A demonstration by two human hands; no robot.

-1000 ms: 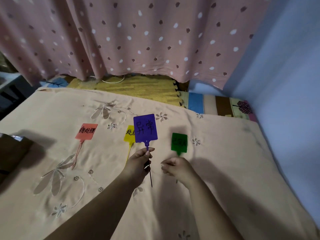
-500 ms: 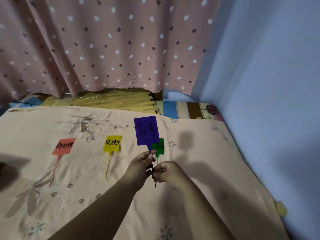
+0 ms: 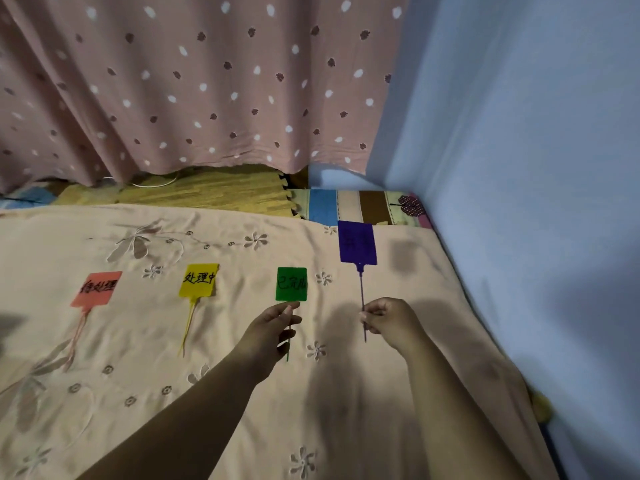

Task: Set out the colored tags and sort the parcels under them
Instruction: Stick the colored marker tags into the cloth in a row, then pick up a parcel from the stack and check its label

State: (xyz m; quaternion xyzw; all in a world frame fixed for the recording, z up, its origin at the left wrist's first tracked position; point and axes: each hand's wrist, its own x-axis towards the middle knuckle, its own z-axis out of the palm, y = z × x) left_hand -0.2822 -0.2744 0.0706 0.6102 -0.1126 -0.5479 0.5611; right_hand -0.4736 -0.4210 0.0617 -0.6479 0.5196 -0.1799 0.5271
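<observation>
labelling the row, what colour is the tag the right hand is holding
Purple, pinched by its stem in the right hand; head view.

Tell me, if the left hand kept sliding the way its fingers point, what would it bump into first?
Probably the green tag. The left hand points up and slightly right across the sheet, fingertips already at the tag's lower edge, over its stem. Whether they touch it is unclear.

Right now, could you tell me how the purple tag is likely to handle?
Probably light: the right hand holds the purple tag by its thin tail alone. Fairly stiff: the tail stays straight under the head. Likely to twist or sway.
</observation>
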